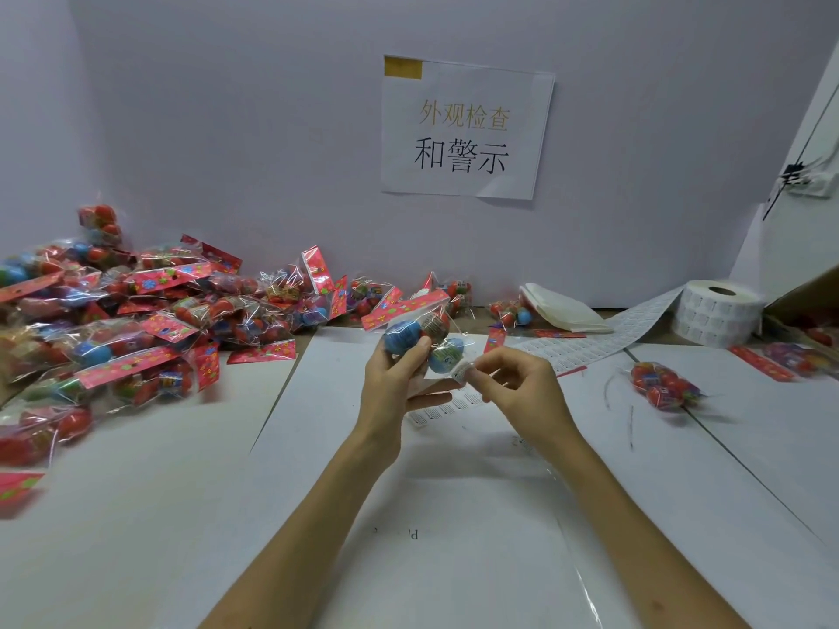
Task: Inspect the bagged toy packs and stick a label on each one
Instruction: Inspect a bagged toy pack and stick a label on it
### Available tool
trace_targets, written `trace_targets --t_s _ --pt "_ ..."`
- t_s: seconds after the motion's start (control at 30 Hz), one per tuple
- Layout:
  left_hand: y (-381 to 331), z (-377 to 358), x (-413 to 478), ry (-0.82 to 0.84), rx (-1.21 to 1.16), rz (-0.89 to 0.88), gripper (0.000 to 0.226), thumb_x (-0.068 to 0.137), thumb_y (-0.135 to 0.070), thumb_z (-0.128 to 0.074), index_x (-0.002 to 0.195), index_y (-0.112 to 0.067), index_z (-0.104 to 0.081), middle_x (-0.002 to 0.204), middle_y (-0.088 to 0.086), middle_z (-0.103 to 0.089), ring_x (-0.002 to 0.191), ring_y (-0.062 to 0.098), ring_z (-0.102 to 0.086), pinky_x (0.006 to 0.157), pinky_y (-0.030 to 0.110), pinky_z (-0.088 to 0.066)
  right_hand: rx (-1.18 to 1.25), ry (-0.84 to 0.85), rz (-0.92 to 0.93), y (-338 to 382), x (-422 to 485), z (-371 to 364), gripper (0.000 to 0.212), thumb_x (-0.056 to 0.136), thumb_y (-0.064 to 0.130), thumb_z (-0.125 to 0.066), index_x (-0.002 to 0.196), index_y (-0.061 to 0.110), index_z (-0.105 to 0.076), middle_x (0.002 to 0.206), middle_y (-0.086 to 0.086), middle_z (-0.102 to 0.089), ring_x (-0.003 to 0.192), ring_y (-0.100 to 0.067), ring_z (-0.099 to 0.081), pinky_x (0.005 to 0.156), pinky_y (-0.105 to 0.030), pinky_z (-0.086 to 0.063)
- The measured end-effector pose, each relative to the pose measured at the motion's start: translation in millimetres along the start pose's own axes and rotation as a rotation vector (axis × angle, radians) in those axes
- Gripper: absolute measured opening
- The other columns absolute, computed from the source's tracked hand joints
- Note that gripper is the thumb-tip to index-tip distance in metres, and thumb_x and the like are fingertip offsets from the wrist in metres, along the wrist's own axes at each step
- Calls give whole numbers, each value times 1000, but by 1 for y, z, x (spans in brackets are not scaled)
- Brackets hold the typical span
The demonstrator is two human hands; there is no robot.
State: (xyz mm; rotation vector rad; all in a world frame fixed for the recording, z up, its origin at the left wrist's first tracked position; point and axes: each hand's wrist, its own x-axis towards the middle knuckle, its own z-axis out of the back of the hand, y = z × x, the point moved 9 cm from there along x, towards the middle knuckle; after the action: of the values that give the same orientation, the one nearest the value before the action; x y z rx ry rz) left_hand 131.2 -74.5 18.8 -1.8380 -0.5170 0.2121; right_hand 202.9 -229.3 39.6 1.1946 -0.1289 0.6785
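A person's left hand [395, 388] grips a clear bagged toy pack [422, 333] from below, thumb and fingers curled round a blue ball inside it, holding the pack up off the white-covered table [136, 492]. The pack's red printed header card tilts up and away from the hand. The right hand [522, 388], just beside the left, pinches a small white label [461, 373] between thumb and forefinger, with its other fingers loosely curled. The label is close against the lower corner of the bag; whether it touches the plastic cannot be told.

Directly beneath the two hands a short strip of labels [436, 414] lies flat on the table. Beyond the right hand, a longer sheet of label backing [590, 342] trails to a white label roll [717, 311] standing near the back wall. Further out to the right of the right hand a single toy pack of red balls [663, 385] lies on its own, blurred. Between the held pack and the roll sits a small stack of white folded sheets [563, 311].

Well to the left of the left hand, a large heap of bagged packs [136, 320] with red header cards spreads along the wall. Above and behind the hands a paper sign [463, 129] printed with Chinese characters is stuck to the wall.
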Motion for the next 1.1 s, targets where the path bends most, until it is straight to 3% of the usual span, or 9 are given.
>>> trace_targets --t_s 0.13,0.27,0.43,0.6,0.77,0.97,1.1 --pt "1 6 0 -72 -22 9 46 100 -25 -61 144 -21 -46 127 11 -69 94 31 -76 81 41 -63 119 -195 -21 -6 1 21 4 91 16 -74 88 15 -74 73 3 -71 61 -11 -64 61 -31 -55" --pt "2 11 -1 -94 -110 27 51 99 -21 -63 147 -17 -45 130 14 -66 100 31 -75 93 45 -60 279 -281 -37 -11 2 36 7 89 14 -77 91 18 -71 75 8 -70 62 -8 -62 57 -22 -50" --pt "9 2 -4 -55 -199 79 55 96 -15 -67 146 -15 -45 131 14 -67 104 32 -74 90 38 -61 335 -236 -1 -1 -2 16 17 80 10 -84 85 10 -68 75 -3 -71 63 -10 -64 61 -22 -52" --pt "13 -4 -4 -20 -265 106 43 99 -14 -59 141 -13 -50 124 14 -70 97 28 -76 80 36 -64 263 -217 16 3 -8 6 17 81 14 -84 83 8 -68 78 -11 -69 66 -18 -64 63 -31 -56" --pt "15 -6 -5 -12 -221 99 39 99 -14 -60 137 -13 -53 118 11 -74 98 28 -76 74 33 -63 212 -215 10 5 -10 3 16 82 20 -83 84 13 -69 79 -6 -69 70 -27 -64 63 -36 -57" --pt "16 -11 -6 3 -173 90 44 97 -13 -64 138 -13 -51 120 9 -72 98 25 -76 75 31 -61 170 -222 2 6 -11 2 17 83 23 -82 84 13 -69 77 -1 -68 66 -13 -61 62 -31 -56" --pt "13 -13 -7 14 -160 67 47 96 -13 -65 140 -12 -49 122 11 -71 100 27 -75 75 29 -61 144 -227 5 7 -11 0 14 83 26 -81 82 21 -68 76 5 -68 67 -13 -62 61 -26 -57"
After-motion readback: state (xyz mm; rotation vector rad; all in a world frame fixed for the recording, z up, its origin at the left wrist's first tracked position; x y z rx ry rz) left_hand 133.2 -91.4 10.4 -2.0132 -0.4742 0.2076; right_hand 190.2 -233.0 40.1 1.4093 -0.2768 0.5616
